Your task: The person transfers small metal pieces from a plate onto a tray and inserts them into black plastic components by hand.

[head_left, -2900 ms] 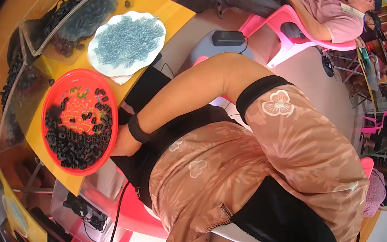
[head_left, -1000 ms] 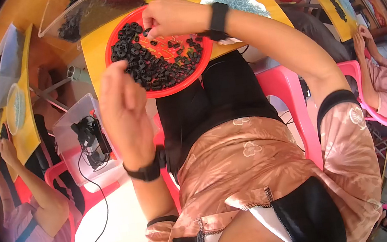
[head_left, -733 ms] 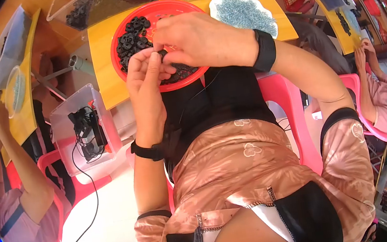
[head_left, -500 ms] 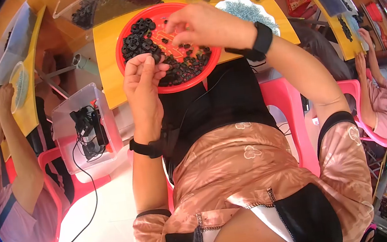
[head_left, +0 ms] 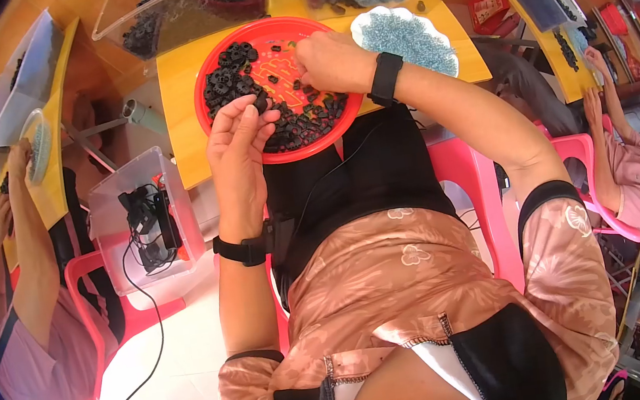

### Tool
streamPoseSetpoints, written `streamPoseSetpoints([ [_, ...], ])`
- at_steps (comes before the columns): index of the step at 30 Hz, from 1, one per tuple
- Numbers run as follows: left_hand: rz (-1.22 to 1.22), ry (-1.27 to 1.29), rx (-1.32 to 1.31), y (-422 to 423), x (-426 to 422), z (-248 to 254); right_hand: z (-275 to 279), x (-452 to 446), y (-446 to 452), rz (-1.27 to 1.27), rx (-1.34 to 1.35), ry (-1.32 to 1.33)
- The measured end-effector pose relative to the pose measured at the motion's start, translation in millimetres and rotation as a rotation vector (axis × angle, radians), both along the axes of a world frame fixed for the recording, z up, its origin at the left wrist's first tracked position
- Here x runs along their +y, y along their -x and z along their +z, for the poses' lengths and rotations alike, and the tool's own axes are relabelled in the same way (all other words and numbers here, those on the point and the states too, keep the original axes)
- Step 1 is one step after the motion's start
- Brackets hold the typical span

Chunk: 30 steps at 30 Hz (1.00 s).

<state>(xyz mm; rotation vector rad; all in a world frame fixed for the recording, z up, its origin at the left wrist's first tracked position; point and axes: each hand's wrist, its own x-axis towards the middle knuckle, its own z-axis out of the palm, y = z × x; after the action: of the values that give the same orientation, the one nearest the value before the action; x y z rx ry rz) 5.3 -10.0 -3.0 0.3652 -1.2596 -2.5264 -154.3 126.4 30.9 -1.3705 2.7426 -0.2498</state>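
A round red tray holds many small black parts, heaped mainly on its left and near sides. My left hand is at the tray's near left edge, thumb and forefinger pinched on a black part. Over the tray's right side is my right hand, its fingers bent down and close together; whatever lies at their tips is hidden. To the right of the tray, a white scalloped plate carries many small bluish-grey pieces.
Clear bins of black parts stand behind the tray on the yellow table. A clear box with cables is at the left. Two co-workers sit at the side tables, one left, one right.
My right hand has moved away from my left hand and down to the tray's right side, its fingers closing together. My left hand still holds the black part.
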Motion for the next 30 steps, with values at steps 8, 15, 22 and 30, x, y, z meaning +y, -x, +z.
streamPoseSetpoints([
  [8,-0.034,0.001,0.013,-1,-4,-4,28,8,-21,0.002,-0.402,0.383],
  [15,-0.015,0.019,0.013,-1,1,2,29,15,-49,0.108,-0.573,0.622],
  [22,-0.007,0.037,0.053,-1,0,-3,32,16,-53,0.082,-0.554,0.640],
  [30,-0.018,0.080,0.057,-1,2,0,22,14,-67,0.133,-0.517,0.593],
])
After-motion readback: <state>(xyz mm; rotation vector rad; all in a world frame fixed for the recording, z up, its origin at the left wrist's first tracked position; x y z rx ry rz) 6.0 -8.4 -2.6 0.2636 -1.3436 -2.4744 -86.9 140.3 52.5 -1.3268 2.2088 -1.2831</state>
